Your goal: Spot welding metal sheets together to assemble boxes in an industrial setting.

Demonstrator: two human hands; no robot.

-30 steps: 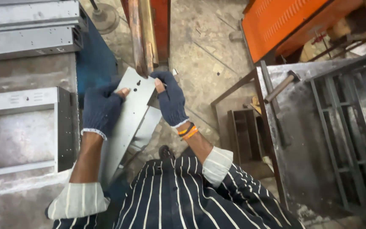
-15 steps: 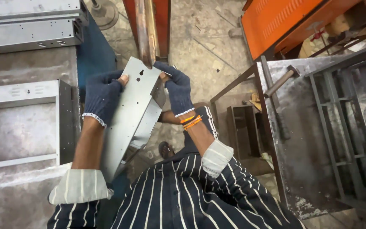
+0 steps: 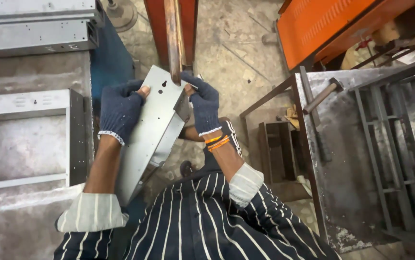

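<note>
Both the left hand and the right hand, in dark knit gloves, grip the upper end of a long folded grey sheet-metal channel held over the lap, whose sharp edges could cut the bare fingertips if it slips.

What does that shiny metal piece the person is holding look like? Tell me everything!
The sheet-metal channel is a long, pale grey piece of folded sheet metal with a flat face and turned-down side edges. Small round holes and one keyhole-shaped slot dot its face. It slants from the person's lap up and away. The gloved left hand clasps its left edge, the gloved right hand its right edge near the top.
</note>
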